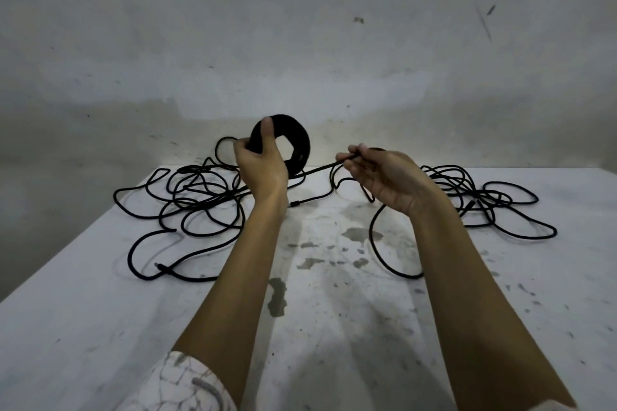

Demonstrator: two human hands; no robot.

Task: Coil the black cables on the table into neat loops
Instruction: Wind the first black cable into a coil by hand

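Note:
My left hand (258, 165) grips a thick round coil of black cable (293, 140), held upright above the far part of the table, thumb over its left rim. My right hand (380, 177) pinches a taut strand of black cable (317, 170) that runs from the fingers down and left toward the coil. A loose tangle of black cable (197, 197) sprawls on the left of the white table (317, 327). Another tangle (474, 203) lies at the right, partly hidden behind my right wrist. A long loop (377, 243) trails toward me under the right forearm.
The table is white with grey stains and ends at a bare grey wall (300, 43). Its left edge (66, 250) slants away. A cable end with a plug (160, 266) lies at the front of the left tangle.

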